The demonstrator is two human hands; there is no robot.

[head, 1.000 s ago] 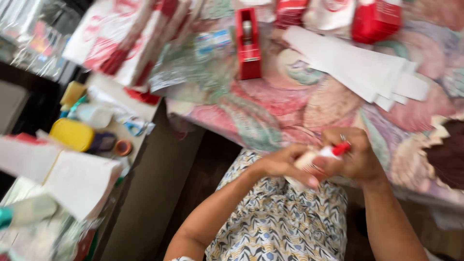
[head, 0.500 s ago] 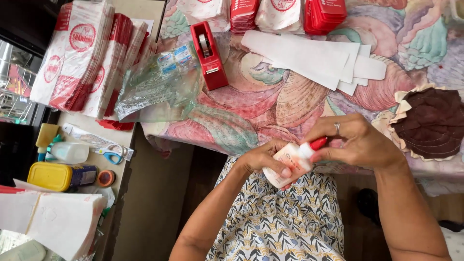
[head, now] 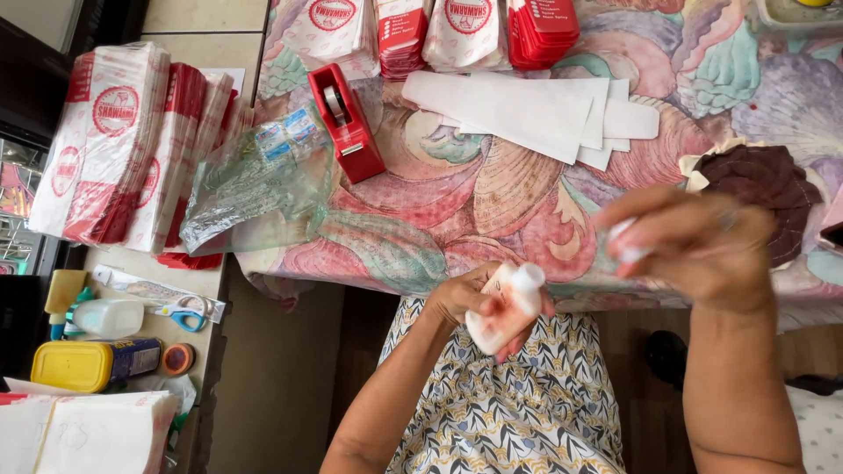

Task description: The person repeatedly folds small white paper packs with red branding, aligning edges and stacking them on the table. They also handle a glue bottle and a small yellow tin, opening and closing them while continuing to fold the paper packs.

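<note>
Surface: table (head: 492,206) under a floral cloth in pinks and greens; a person sits at its near edge in a patterned dress, hands held over the lap.
Side shelf: at 9 o'clock of the hands, a lower ledge with a yellow tub (head: 72,365), blue-handled scissors (head: 183,313), a small tape roll (head: 177,358).
Bottle: small white squeeze bottle (head: 505,307) with reddish smears, just off the table's near edge.
Bottle axis: long axis tilts from about 7 o'clock (base) to 1 o'clock (nozzle); white nozzle bare, pointing up and to the right.
Left hand (head: 479,303): fingers curled around the bottle's body, gripping it firmly; thumb side toward the table.
Right hand (head: 694,250): motion-blurred, fingers pinched around something small and pale, possibly the cap; cannot tell for certain.
Key relation: right hand lies at 2 o'clock of the bottle's nozzle, apart from it, roughly along the line the nozzle points.
Nearer hand: left, in full contact; right is clear of the bottle.
On table, 12 o'clock: white paper sheets (head: 536,110), fanned.
On table, 11 o'clock: red tape dispenser (head: 345,123); beyond it, stacks of red-and-white paper bags (head: 123,145) and a clear plastic bag (head: 250,189).
On table, 2 o'clock: dark brown ruffled liners (head: 760,184).
</note>
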